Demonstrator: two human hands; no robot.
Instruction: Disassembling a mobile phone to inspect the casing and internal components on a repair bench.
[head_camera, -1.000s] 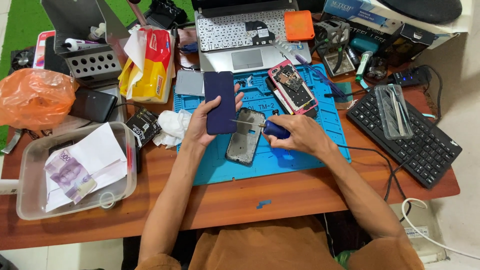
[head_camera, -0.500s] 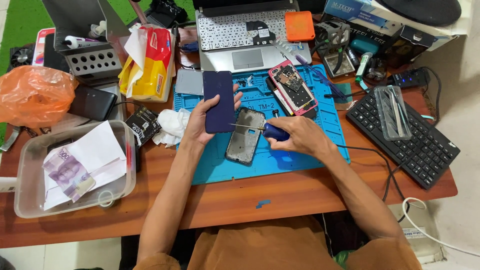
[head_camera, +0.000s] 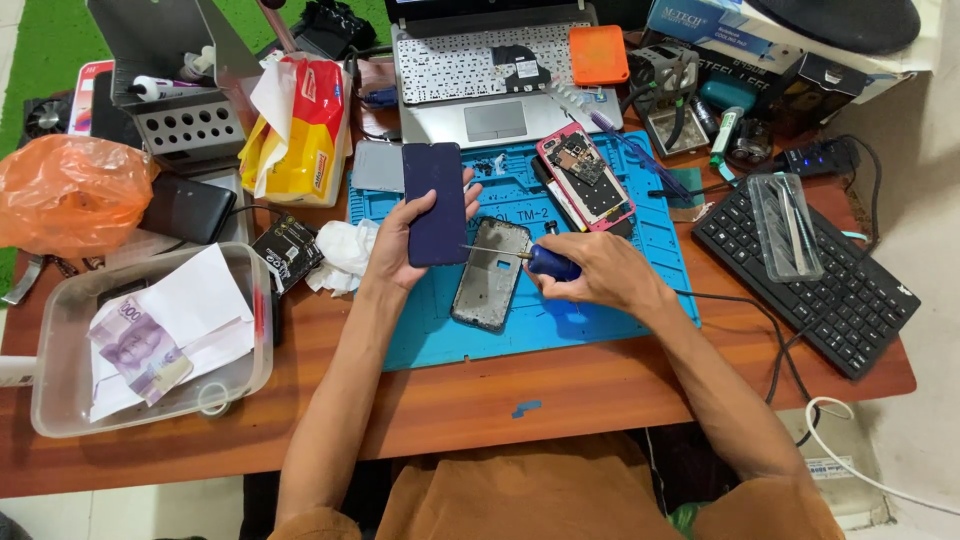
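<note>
My left hand (head_camera: 402, 245) grips a dark blue phone (head_camera: 434, 203), held flat with its smooth side up over the blue work mat (head_camera: 560, 330). My right hand (head_camera: 595, 273) is closed on a small screwdriver with a blue handle (head_camera: 547, 262); its thin metal tip points left toward the phone's lower edge. Under both lies an empty grey phone frame (head_camera: 490, 273) on the mat. A second opened phone in a pink case (head_camera: 586, 177) rests further back on the mat, its circuit boards showing.
A laptop (head_camera: 490, 65) stands behind the mat, an orange box (head_camera: 598, 54) on it. A black keyboard (head_camera: 810, 280) lies right. At left are a clear tub (head_camera: 60, 400) with papers, an orange bag (head_camera: 70, 190) and a black power bank (head_camera: 185, 208).
Both hands stay in place; the screwdriver tip has shifted slightly toward the phone's lower edge.
</note>
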